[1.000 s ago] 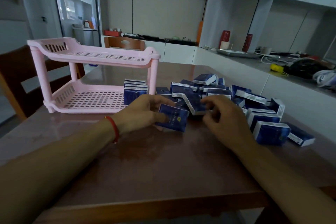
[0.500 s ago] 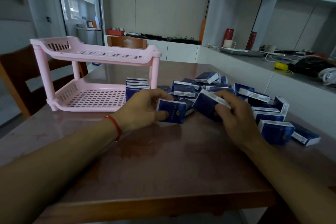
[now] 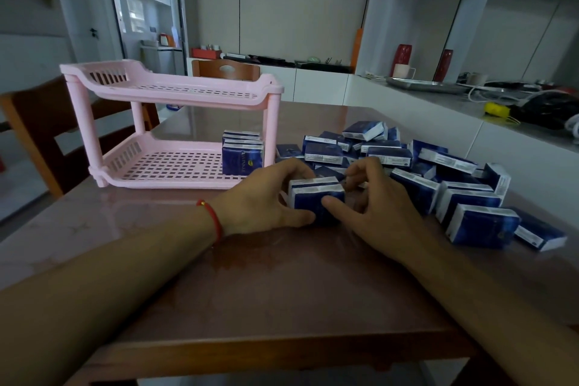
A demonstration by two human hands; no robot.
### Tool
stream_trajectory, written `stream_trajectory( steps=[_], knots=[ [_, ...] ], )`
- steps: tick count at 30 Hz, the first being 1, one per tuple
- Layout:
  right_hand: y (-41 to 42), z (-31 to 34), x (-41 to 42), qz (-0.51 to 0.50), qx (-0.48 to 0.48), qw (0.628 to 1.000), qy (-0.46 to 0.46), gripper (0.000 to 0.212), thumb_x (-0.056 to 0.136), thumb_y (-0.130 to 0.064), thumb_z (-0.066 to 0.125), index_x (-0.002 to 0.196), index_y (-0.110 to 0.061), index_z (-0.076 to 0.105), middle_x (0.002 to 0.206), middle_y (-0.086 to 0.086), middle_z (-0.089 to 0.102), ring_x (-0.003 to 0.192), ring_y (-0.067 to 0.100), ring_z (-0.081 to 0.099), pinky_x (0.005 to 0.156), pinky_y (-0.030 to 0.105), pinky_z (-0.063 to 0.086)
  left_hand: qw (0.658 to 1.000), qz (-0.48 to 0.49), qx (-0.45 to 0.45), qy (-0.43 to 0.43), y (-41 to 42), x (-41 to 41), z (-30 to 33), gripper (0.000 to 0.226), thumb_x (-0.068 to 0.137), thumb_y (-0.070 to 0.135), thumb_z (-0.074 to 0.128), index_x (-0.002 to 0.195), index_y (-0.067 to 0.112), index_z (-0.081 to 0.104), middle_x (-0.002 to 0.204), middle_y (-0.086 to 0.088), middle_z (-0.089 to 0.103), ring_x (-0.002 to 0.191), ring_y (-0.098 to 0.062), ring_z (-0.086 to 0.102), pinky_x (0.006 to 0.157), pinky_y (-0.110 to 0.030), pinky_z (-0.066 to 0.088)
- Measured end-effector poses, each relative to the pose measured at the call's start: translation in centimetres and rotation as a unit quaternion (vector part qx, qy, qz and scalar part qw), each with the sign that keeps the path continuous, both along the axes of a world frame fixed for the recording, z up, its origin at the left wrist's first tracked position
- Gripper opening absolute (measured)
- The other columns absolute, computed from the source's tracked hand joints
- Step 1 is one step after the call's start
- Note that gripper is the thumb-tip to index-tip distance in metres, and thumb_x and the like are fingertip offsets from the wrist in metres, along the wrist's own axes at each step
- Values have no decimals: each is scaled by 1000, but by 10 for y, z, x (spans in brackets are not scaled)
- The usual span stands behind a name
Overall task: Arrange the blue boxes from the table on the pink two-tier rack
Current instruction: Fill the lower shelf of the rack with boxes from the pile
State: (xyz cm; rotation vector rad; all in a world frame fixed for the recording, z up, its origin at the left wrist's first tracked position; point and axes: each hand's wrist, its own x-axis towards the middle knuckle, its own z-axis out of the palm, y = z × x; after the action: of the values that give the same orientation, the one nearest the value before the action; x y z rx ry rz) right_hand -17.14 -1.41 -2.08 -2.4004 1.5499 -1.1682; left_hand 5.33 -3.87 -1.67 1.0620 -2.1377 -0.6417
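A pink two-tier rack [image 3: 175, 94] stands at the table's left. Its lower tier holds a few upright blue boxes [image 3: 242, 152] at the right end; the top tier is bare. A heap of blue boxes [image 3: 407, 163] lies on the table to the right. Two blue boxes pressed side by side [image 3: 315, 194] stand in front of the heap. My left hand [image 3: 260, 200] grips them from the left, thumb on the front face. My right hand [image 3: 382, 200] holds them from the right, thumb across the front.
The brown table [image 3: 266, 285] has its front edge close to me. Wooden chairs stand at the left [image 3: 37, 122] and behind the rack [image 3: 225, 69]. A white counter [image 3: 438, 97] with a tray, cables and red vases runs along the right.
My right hand has brought its box over against the one in my left hand. Both hands now hold the two boxes together as a pair.
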Motion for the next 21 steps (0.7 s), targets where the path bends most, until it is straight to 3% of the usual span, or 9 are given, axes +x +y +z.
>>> stream_trajectory(
  steps=[5,10,13,16,19,21],
  knots=[
    [1,0,0,68,13,996,50,56,85,-59,61,132,-33,46,121,-18,54,88,-3,58,70,15,46,999,-24,-1,-25,6,12,19,48,75,20,87,114,29,60,111,11,68,98,-4,67,84,-25,58],
    [8,9,7,142,49,988,43,53,92,-47,57,141,-36,39,119,-18,55,86,2,60,68,21,52,990,-77,90,-74,12,64,66,45,80,1,80,117,17,61,117,3,69,109,-15,67,93,-32,57],
    [3,18,16,146,56,986,55,41,96,-33,57,135,-35,45,112,-19,55,87,3,61,68,22,53,993,-35,103,-50,5,99,77,43,80,-3,77,118,13,63,119,-1,70,113,-19,66,99,-37,55],
    [-20,24,33,99,15,995,5,33,93,-16,63,122,-30,54,101,-16,61,75,6,62,62,18,52,993,3,109,-44,-6,112,70,42,82,-5,75,118,12,62,120,-3,70,111,-20,66,99,-36,55],
    [-49,28,53,34,-27,998,-50,21,93,-13,62,113,-20,60,89,-12,63,71,-1,60,60,7,41,995,50,87,-27,-16,117,62,40,84,-5,73,117,13,61,121,-4,68,112,-21,65,100,-34,54],
    [-61,25,68,23,-39,996,-75,18,92,-13,62,109,-18,62,82,-16,59,66,-3,55,59,8,38,994,97,42,-17,-22,118,57,40,83,0,76,116,15,61,117,-4,68,109,-23,64,98,-38,55]
  ],
)
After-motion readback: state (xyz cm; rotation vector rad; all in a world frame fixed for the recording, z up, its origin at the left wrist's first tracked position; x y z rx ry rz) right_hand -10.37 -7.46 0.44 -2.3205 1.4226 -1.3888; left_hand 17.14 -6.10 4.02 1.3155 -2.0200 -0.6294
